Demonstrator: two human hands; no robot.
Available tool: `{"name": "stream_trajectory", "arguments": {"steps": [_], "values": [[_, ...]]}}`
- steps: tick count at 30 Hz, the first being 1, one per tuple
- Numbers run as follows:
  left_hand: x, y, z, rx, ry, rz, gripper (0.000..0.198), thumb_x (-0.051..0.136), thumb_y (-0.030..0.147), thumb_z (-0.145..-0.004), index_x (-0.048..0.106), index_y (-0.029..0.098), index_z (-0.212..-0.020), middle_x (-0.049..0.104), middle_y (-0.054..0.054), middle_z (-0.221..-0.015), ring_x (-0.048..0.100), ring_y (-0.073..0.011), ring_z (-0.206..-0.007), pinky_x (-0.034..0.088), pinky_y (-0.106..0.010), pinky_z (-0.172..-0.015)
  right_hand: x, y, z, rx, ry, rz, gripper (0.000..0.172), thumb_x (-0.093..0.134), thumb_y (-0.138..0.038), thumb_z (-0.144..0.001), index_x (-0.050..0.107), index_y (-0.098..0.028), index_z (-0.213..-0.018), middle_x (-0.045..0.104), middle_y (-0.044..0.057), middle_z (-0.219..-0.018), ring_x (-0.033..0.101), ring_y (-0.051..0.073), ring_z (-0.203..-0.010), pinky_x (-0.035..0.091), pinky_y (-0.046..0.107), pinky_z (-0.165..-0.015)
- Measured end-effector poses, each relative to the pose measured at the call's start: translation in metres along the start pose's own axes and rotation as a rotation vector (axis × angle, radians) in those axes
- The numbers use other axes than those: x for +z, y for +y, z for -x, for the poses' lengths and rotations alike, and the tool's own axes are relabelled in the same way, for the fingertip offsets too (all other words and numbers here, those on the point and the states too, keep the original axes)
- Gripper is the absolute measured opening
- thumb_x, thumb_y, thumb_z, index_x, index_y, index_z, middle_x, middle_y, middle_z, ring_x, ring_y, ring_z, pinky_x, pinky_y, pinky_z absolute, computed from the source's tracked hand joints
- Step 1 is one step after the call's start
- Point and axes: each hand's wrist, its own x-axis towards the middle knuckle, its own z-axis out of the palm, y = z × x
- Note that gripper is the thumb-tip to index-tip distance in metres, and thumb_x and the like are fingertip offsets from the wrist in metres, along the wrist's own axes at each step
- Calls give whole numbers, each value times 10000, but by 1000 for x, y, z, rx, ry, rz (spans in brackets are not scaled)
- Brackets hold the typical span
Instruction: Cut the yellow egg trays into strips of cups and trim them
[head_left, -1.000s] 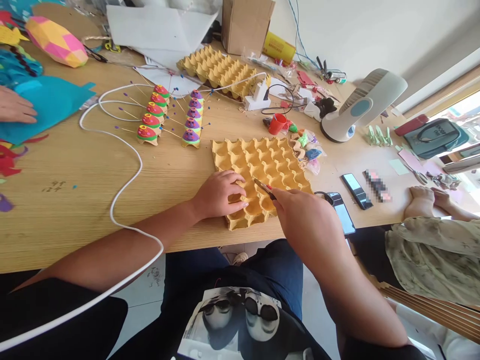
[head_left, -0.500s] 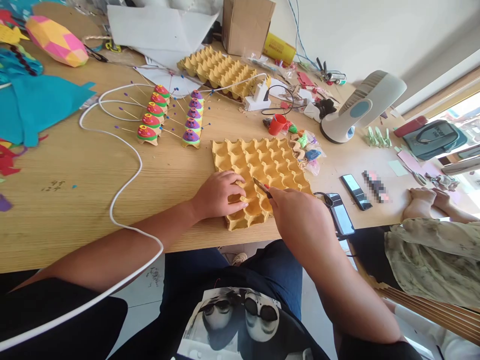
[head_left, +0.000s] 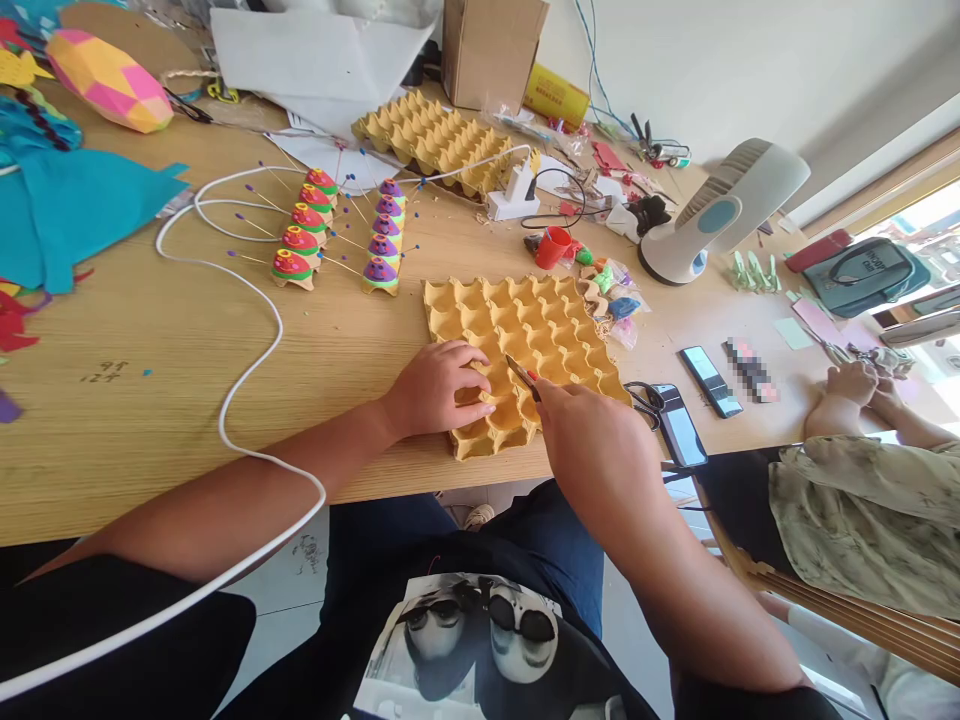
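So the right hand (head_left: 596, 430) has its fingers closed around a slim cutter with a metal blade and a red bit (head_left: 517, 371), tip down among the cups of a square, yellow-tan pulp egg tray (head_left: 540, 320). Left hand (head_left: 439, 390) sits on the tray's left near side, fingers bent over the ridges; can't tell if it's pinching or just pressing.

Tray's flat on the light wood table (head_left: 172, 440), by the near edge. My guess: super light, stiffish but easy to crush or tear, not slippery. I'd hold it by the rim or a thick ridge, clear of the blade.

Around it: bagged colourful craft bits (head_left: 622, 300) crowd the far right corner, red plastic cup (head_left: 553, 248) just beyond, black phone (head_left: 681, 425) near the right side. Biggest nuisance imo is the long white cable (head_left: 279, 325) running across the left forearm.
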Motion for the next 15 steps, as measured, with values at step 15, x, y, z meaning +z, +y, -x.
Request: {"name": "stream_trajectory", "arguments": {"steps": [15], "values": [[-1,1,-1,-15,-14,5,208,749,451,-864,804,252,-880,726,-68,-1218,665,-286,-1126,502,-464,-990,0,-4,6,10,-51,-1,420,474,-165,-1068,614,-229,-1459,792,79,-1000,777,185,-793,400,263,-532]]}}
